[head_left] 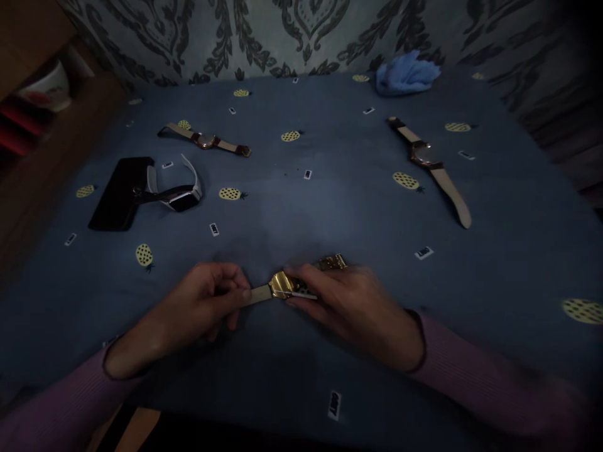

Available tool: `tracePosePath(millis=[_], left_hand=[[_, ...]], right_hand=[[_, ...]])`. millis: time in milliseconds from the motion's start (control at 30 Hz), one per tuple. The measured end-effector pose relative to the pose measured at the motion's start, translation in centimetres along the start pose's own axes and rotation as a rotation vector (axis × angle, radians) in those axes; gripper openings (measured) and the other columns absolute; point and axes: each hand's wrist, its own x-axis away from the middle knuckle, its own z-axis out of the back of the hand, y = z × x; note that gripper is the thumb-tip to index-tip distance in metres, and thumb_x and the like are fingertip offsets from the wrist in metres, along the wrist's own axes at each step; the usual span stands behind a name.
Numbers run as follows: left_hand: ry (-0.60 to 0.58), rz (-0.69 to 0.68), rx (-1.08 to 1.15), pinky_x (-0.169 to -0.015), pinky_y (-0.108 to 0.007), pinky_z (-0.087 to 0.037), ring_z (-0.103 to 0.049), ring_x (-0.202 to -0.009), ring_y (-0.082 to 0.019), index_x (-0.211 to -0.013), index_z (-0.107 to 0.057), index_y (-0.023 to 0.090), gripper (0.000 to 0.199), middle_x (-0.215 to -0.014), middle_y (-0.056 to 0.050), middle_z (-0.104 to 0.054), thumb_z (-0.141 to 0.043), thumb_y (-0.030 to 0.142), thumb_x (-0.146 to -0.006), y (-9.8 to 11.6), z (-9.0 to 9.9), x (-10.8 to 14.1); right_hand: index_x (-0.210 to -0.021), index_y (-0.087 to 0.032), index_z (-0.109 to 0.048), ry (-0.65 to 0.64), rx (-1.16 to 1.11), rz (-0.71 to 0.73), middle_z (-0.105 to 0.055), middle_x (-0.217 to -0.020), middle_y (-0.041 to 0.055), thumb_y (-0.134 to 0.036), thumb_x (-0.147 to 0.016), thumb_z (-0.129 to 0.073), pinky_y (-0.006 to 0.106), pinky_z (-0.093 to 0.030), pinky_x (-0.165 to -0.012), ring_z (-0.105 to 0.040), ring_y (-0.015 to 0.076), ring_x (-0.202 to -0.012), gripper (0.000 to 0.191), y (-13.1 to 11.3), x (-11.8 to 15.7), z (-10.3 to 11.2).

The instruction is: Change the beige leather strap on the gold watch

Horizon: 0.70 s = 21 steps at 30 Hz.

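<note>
Gold watch (281, 284): at the near middle of the worktop (254, 232), between the 2 hands, shiny face of the case upward.
Left hand (207, 298): thumb and fingers pinching the pale strap (260, 294).
Right hand (355, 304): fingers closed around a thin light tool (301, 294), its tip against the gold case.
Gold links (333, 261): just beyond the right hand; whether they join the watch, cannot tell.
Left side: phone (120, 198), smartwatch (184, 199) touching it, brown-strapped watch (206, 140) farther back.
Right side: 1 larger strapped watch (423, 154), blue cloth (407, 74) behind.
</note>
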Motion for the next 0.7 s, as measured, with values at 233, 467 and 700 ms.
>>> tracePosePath(millis=[233,467,700], left_hand=[[0.021,0.008,-0.018,-0.033,-0.013,-0.03,-0.042,-0.033,-0.004,-0.075,-0.056,0.016,0.022,-0.05,0.006,-0.055,-0.056,0.036,-0.083,0.15,-0.11,-0.08],[0.02,0.01,-0.01,-0.031,-0.013,-0.027,-0.04,-0.031,-0.004,-0.073,-0.054,0.016,0.022,-0.049,0.006,-0.054,-0.056,0.036,-0.082,0.12,-0.21,-0.26],[0.012,-0.009,-0.011,-0.032,-0.013,-0.026,-0.039,-0.032,-0.003,-0.074,-0.054,0.017,0.02,-0.05,0.006,-0.055,-0.055,0.033,-0.085,0.11,-0.22,-0.02]], right_hand=[[-0.109,-0.018,-0.064,0.003,0.012,-0.005,-0.072,-0.069,0.003,-0.04,-0.101,-0.045,0.024,-0.044,-0.054,-0.065,0.0148,-0.057,0.03,0.0,0.02,-0.05],[-0.107,-0.017,-0.064,0.03,0.015,0.012,-0.073,-0.071,0.0034,-0.041,-0.102,-0.042,0.026,-0.045,-0.054,-0.065,0.0153,-0.056,0.033,0.06,-0.04,-0.28],[-0.104,-0.015,-0.064,0.027,0.015,0.021,-0.073,-0.068,0.0028,-0.038,-0.103,-0.041,0.025,-0.044,-0.051,-0.065,0.0139,-0.052,0.032,-0.31,-0.05,-0.15]])
